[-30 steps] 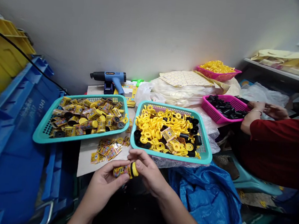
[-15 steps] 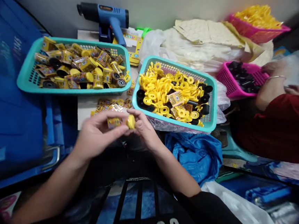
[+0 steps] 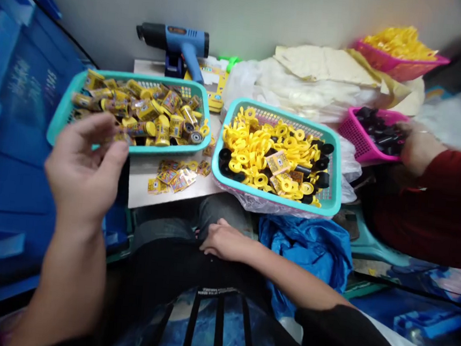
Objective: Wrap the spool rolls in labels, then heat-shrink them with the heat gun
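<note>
My left hand (image 3: 88, 166) is raised at the front rim of the left teal basket (image 3: 63, 118). Its thumb and fingers are apart, with nothing seen held between them. That basket is heaped with small yellow-capped canisters (image 3: 162, 130) in printed wraps. On my lap rests my right hand (image 3: 226, 241), its fingers curled in against my shirt and nothing showing in them. Flat printed yellow wrappers (image 3: 173, 178) lie on the white board between the hands. To their right, another teal basket (image 3: 337, 188) holds yellow ring-shaped pieces (image 3: 249, 147) and black cylinders (image 3: 322, 179).
Behind the left basket stands a blue heat gun (image 3: 177, 42). A co-worker's hand (image 3: 418, 149) is at a pink basket (image 3: 358, 138) of black parts. Another pink basket (image 3: 405, 67) holds yellow pieces. Blue crates (image 3: 19, 138) stand at left; a blue bag (image 3: 308, 250) lies at right.
My hands have parted. My left hand moved left to the canister basket, and the canister they held is no longer between them. My right hand dropped to my lap.
</note>
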A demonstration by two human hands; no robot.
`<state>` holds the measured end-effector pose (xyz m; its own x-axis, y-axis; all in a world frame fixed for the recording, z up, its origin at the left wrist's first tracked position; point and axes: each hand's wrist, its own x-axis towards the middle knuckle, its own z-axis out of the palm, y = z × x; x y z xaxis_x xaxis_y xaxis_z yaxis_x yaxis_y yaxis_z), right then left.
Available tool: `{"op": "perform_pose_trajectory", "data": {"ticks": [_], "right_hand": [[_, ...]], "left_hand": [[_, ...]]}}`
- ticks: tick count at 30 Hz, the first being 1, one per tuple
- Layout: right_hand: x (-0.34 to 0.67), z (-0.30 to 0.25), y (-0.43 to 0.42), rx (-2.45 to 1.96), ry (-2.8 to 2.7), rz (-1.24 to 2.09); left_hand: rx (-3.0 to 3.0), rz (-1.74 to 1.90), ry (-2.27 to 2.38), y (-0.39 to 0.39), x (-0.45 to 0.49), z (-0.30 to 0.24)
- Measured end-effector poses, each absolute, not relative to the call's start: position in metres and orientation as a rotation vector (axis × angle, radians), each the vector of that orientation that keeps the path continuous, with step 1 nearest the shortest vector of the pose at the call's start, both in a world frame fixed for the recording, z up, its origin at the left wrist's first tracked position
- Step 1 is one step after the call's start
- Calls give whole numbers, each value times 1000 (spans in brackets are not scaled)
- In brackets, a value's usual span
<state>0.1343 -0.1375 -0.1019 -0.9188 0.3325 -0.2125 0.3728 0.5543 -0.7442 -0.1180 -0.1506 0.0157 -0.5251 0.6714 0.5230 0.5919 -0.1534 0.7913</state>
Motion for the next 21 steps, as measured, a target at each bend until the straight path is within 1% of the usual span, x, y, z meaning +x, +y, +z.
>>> {"op": "perform_pose_trajectory", "data": {"ticks": [2, 4, 5, 6, 7, 8, 10, 11, 12, 13, 15, 16, 18, 21], "right_hand": [[165, -95, -133, 790, 2797, -1323], [210, -93, -132, 1185, 2827, -1301], [234, -96, -134, 1375, 2798, -1264], [258, -100, -137, 1659, 2657, -1244], [279, -107, -142, 1854, 2485, -1176], [296, -115, -147, 1946, 2335, -1058], [316, -128, -157, 1959, 2194, -800], [318, -131, -161, 1916, 2178, -753], [315, -130, -163, 1862, 2188, -785], [308, -125, -164, 1802, 2212, -888], [288, -105, -161, 1665, 2272, -1214], [278, -90, -159, 1606, 2318, -1325], [261, -58, -152, 1508, 2476, -1396], [252, -17, -136, 1326, 2784, -1419]], "left_hand": [[1431, 1826, 1977, -159, -117, 11], [1383, 1737, 2007, -161, -123, 3], [1404, 1613, 2054, -160, -126, -3], [1450, 1454, 2111, -159, -129, -10], [1506, 1282, 2166, -156, -131, -19], [1563, 1107, 2216, -152, -132, -29], [1635, 856, 2290, -143, -131, -50], [1641, 776, 2331, -139, -130, -60], [1631, 712, 2374, -135, -129, -68], [1610, 646, 2420, -132, -128, -76], [1553, 551, 2493, -128, -127, -85], [1526, 519, 2517, -127, -126, -87], [1494, 489, 2533, -127, -128, -89], [1452, 510, 2537, -128, -141, -102]]}}
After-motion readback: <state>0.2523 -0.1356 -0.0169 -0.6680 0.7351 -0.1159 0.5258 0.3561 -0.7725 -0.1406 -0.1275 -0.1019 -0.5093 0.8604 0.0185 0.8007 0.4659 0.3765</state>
